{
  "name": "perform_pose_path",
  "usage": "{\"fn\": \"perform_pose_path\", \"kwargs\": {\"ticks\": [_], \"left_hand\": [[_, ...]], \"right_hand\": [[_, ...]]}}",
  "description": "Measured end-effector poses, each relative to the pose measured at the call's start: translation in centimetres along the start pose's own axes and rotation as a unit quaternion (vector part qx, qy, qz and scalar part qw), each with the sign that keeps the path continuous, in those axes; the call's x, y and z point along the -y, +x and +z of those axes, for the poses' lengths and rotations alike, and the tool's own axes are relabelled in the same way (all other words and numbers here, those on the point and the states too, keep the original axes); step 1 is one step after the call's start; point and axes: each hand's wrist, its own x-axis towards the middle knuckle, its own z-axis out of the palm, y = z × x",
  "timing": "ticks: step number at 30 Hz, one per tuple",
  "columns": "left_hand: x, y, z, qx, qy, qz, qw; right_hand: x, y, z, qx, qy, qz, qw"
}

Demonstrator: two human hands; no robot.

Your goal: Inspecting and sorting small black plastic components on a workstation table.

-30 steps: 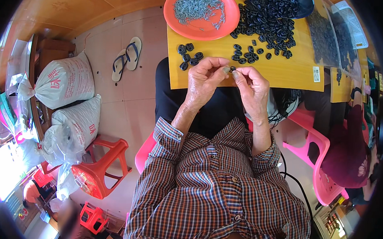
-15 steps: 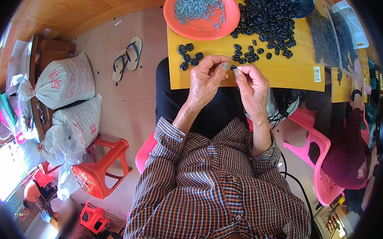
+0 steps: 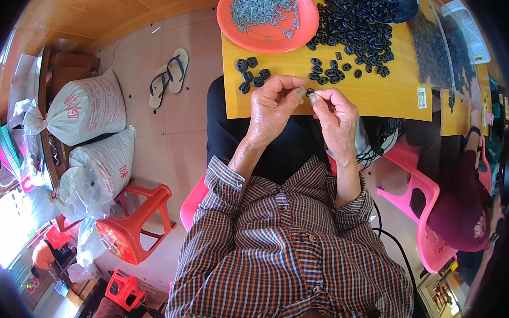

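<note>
My left hand (image 3: 274, 106) and my right hand (image 3: 337, 114) meet at the near edge of a yellow board (image 3: 376, 93). Both pinch one small black ring-shaped part (image 3: 310, 93) between their fingertips. A short row of finished black parts (image 3: 249, 74) lies on the board just left of my left hand. A big heap of black rings (image 3: 357, 27) covers the board's far side. An orange plate (image 3: 269, 17) of small grey metal pieces stands at the far left of the board.
Two full white sacks (image 3: 93, 135) and a red plastic stool (image 3: 132, 225) stand on the tiled floor to my left, with a pair of sandals (image 3: 168, 77) farther off. A pink chair (image 3: 420, 206) and a person in a dark red cap (image 3: 462, 205) are on my right.
My fingers have shifted slightly on the small black part. Hands stay at the same spot on the board's edge.
</note>
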Motion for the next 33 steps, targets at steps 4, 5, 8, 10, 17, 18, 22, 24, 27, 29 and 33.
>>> {"fn": "perform_pose_path", "kwargs": {"ticks": [4, 5, 8, 10, 17, 18, 22, 24, 27, 29, 33], "left_hand": [[-0.1, 0.0, -0.2, 0.018, 0.022, -0.003, 1.0], [-0.1, 0.0, -0.3, 0.023, 0.024, -0.005, 0.999], [-0.1, 0.1, -0.5, 0.043, 0.035, -0.006, 0.998], [-0.2, 0.1, -0.6, 0.05, 0.039, -0.011, 0.998], [-0.5, 0.3, -0.3, 0.055, 0.015, -0.023, 0.998], [-0.5, 0.3, -0.1, 0.056, 0.016, -0.022, 0.998], [-0.4, 0.7, 0.8, 0.02, 0.163, 0.065, 0.984], [0.0, 1.2, 1.2, 0.009, 0.282, 0.137, 0.95], [0.6, 2.1, 1.7, -0.009, 0.373, 0.247, 0.894], [0.3, 2.5, 2.0, 0.0, 0.437, 0.254, 0.863], [0.2, 2.8, 2.4, 0.014, 0.494, 0.235, 0.837]], "right_hand": [[0.3, 0.1, -0.1, 0.018, 0.068, 0.074, 0.995], [0.5, 0.1, -0.2, 0.018, 0.068, 0.074, 0.995], [0.6, 0.2, -0.6, 0.039, 0.065, 0.11, 0.991], [0.5, 0.1, -0.7, 0.054, 0.056, 0.112, 0.991], [0.2, 0.1, -0.7, 0.047, 0.066, 0.101, 0.992], [0.1, 0.1, -0.7, 0.035, 0.077, 0.099, 0.992], [0.3, 0.2, -1.5, -0.013, 0.086, 0.098, 0.991], [0.0, 0.2, -2.0, -0.026, 0.093, 0.105, 0.99], [-0.4, 0.3, -2.5, -0.053, 0.105, 0.089, 0.989], [-0.4, 0.4, -2.6, -0.064, 0.099, 0.088, 0.989], [-0.6, 0.3, -2.5, -0.063, 0.089, 0.087, 0.99]]}}
